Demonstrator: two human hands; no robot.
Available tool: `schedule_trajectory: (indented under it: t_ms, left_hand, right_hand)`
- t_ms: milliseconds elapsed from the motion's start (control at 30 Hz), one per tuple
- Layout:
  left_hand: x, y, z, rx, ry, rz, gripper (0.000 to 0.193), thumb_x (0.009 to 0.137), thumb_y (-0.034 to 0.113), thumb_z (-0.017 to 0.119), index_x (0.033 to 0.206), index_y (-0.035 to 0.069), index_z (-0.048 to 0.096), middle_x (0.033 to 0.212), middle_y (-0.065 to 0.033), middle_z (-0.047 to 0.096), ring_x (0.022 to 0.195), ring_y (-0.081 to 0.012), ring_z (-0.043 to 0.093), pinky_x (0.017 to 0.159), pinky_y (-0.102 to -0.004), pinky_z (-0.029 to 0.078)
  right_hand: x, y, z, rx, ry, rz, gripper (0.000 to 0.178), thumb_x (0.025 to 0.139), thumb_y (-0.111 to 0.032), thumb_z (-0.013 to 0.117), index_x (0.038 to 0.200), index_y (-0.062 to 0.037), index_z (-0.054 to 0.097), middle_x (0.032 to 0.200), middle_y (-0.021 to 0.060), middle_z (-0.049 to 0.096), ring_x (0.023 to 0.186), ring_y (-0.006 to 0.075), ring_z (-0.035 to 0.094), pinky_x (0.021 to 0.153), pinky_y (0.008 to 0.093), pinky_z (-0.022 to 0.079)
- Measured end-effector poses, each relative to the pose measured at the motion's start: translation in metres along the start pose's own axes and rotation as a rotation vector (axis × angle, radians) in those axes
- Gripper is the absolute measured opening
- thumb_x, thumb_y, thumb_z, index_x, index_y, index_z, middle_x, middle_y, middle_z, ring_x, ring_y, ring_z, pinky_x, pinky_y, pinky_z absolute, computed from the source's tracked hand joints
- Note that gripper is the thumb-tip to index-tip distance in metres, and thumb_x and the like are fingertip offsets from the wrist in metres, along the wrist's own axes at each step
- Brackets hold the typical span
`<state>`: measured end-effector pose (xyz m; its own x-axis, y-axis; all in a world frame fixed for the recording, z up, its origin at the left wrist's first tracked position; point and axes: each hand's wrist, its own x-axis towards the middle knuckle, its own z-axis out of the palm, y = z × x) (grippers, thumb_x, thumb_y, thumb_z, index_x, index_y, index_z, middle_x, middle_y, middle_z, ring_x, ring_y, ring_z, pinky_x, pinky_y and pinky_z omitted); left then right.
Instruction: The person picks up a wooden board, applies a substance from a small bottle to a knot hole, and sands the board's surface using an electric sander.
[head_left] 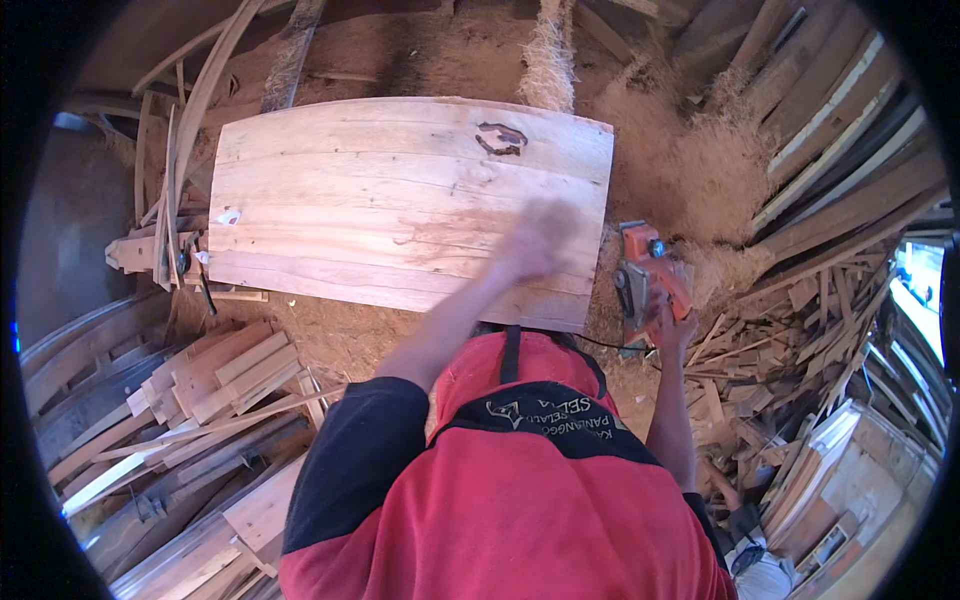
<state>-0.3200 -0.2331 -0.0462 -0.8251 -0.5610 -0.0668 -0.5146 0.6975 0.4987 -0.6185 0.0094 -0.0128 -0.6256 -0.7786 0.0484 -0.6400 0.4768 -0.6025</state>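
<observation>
A broad wooden panel [340,190] lies toward eleven o'clock of the view, resting over timber beams [548,70] that run out beneath its far edge. It is pale and made of boards joined edge to edge, with a gently bowed far side. Taking its middle as the clock's centre, a dark, ragged knot [502,138] sits at two o'clock, a pale patch [229,217] at nine, and a reddish-brown stain [440,237] near four. The left hand [533,252] is over the panel between three and four o'clock, too blurred to tell whether it is open or holding anything. Just past the panel's right edge, the right hand [672,325] grips an orange power planer [648,275], a dark cord trailing below.

Around them, sawdust and shavings [675,170] cover the ground. By the whole view's clock, long curved boards [840,130] lean at two, a heap of offcuts [785,330] spreads at three, stacked planks [220,375] lie toward eight, and another person [760,570] shows between four and five.
</observation>
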Motion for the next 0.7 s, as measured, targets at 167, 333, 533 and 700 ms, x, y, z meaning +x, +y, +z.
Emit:
schedule_trajectory:
  t_ms: [167,333,533,700]
  left_hand:
    - [-0.064,-0.032,-0.018,0.126,0.527,-0.468,0.076,0.096,0.050,0.055,0.157,0.010,0.034,0.163,-0.0212,0.027,0.152,-0.0392,0.020,0.124,-0.0571,0.011]
    - [-0.071,0.027,0.014,0.041,0.269,0.139,0.076,0.088,0.050,0.065,0.151,0.010,0.045,0.158,-0.0153,0.039,0.149,-0.0376,0.028,0.124,-0.0552,0.017]
    - [-0.141,-0.083,-0.052,0.332,0.554,-0.855,0.081,0.099,0.053,0.050,0.153,-0.004,0.033,0.162,-0.0271,0.024,0.152,-0.0419,0.018,0.124,-0.0560,0.009]
    - [-0.109,-0.027,-0.020,0.098,0.317,-0.620,0.087,0.091,0.055,0.059,0.150,-0.007,0.037,0.157,-0.0293,0.032,0.152,-0.0437,0.018,0.123,-0.0553,0.014]
  right_hand:
    - [0.004,0.011,0.024,-0.225,0.121,0.123,0.046,0.079,-0.024,0.081,0.111,0.0063,0.066,0.100,0.0226,0.069,0.092,0.0351,0.066,0.083,0.0503,0.052]
    - [0.004,0.047,0.016,0.202,0.017,0.205,0.040,0.082,-0.012,0.076,0.116,0.0048,0.062,0.103,0.0133,0.067,0.084,0.0227,0.065,0.075,0.0370,0.053]
    - [0.001,0.041,0.014,0.383,0.084,0.333,0.035,0.084,-0.008,0.073,0.115,0.0037,0.062,0.100,0.0106,0.068,0.084,0.0193,0.065,0.074,0.0338,0.053]
    - [0.008,0.008,0.017,0.056,-0.043,0.211,0.035,0.085,-0.005,0.072,0.117,0.0036,0.061,0.101,0.0109,0.068,0.088,0.0181,0.064,0.073,0.0329,0.052]
